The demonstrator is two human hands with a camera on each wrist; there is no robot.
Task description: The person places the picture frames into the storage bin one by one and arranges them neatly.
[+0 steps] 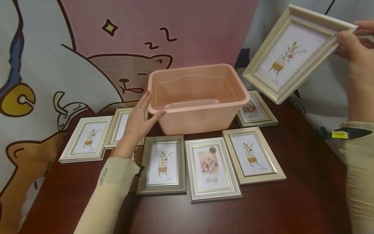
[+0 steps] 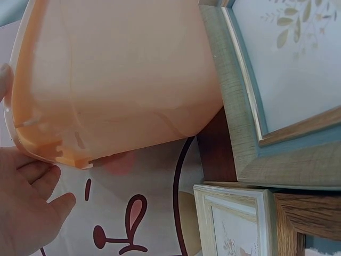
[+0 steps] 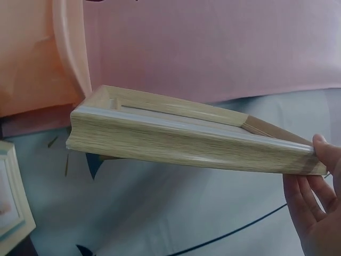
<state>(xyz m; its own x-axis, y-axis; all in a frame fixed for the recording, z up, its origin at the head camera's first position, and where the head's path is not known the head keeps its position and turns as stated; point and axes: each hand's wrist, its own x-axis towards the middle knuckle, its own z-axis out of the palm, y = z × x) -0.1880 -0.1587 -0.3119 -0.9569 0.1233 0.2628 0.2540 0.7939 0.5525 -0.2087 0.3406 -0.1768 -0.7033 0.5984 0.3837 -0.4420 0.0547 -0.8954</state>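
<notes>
In the head view, my left hand holds the left front corner of a pink plastic bin, thumb on the front rim and fingers along the left side. The left wrist view shows the bin's outer wall beside that hand. My right hand pinches a cream picture frame by one corner, raised and tilted to the right of the bin. In the right wrist view this frame appears edge-on, with the thumb above and fingers below it.
On the dark red table lie several picture frames around the bin, among them a grey-brown frame, a white frame, a cream frame and one at the left. A cartoon-printed cloth hangs behind.
</notes>
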